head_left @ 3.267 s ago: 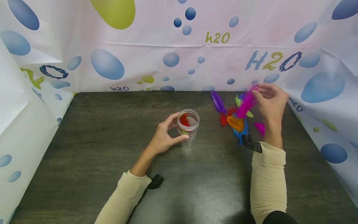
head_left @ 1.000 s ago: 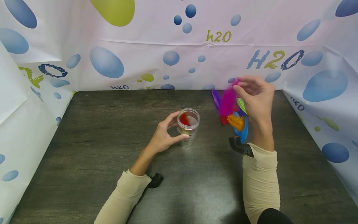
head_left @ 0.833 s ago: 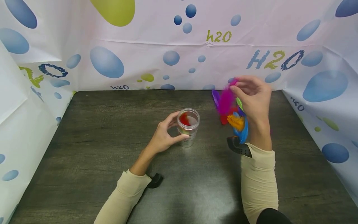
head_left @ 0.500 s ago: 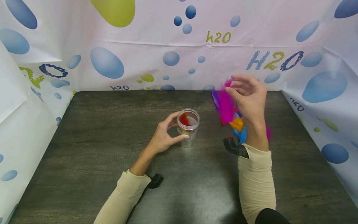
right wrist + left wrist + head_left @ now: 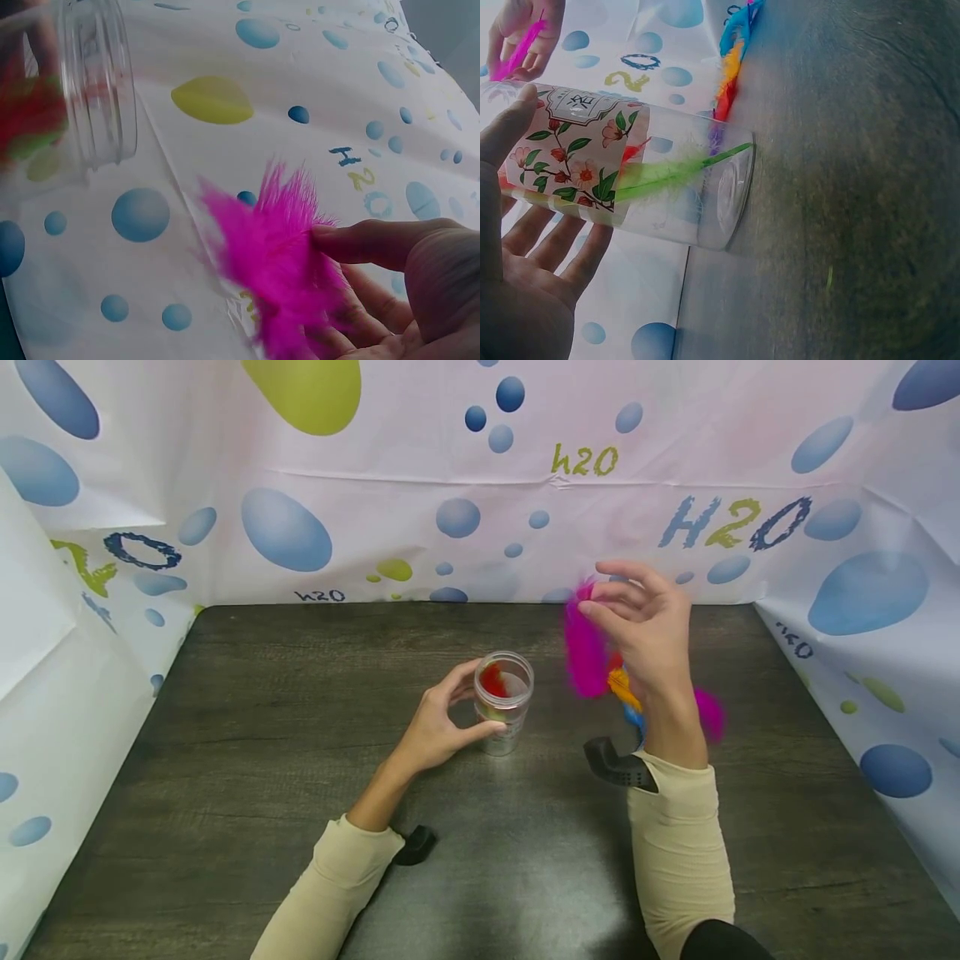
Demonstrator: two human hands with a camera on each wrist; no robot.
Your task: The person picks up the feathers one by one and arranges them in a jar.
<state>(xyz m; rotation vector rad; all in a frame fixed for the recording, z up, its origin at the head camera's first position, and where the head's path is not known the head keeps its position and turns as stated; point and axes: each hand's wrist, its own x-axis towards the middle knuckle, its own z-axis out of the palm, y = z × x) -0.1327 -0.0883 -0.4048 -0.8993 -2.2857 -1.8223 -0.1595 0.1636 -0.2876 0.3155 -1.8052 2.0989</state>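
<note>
A clear jar [image 5: 504,718] stands upright and lidless on the dark table, with my left hand [image 5: 442,722] curled round its side. In the left wrist view a flowered label [image 5: 581,154] wraps the jar, and a green feather [image 5: 667,176] shows inside below a red one [image 5: 495,681]. My right hand [image 5: 648,622] pinches a magenta feather [image 5: 585,647] between thumb and fingers, raised at the right of the jar and hanging down. In the right wrist view the feather [image 5: 270,270] is a fluffy plume near the jar's threaded mouth [image 5: 112,90].
Behind the right hand lies a loose pile of feathers, with orange [image 5: 622,685] and blue [image 5: 634,717] ones partly hidden. Another magenta feather [image 5: 708,714] lies right of the right wrist. A white printed sheet [image 5: 390,527] rises along the table's back edge.
My right hand picks the magenta feather up off the pile and carries it leftward toward the jar. The left hand and jar stay in place.
</note>
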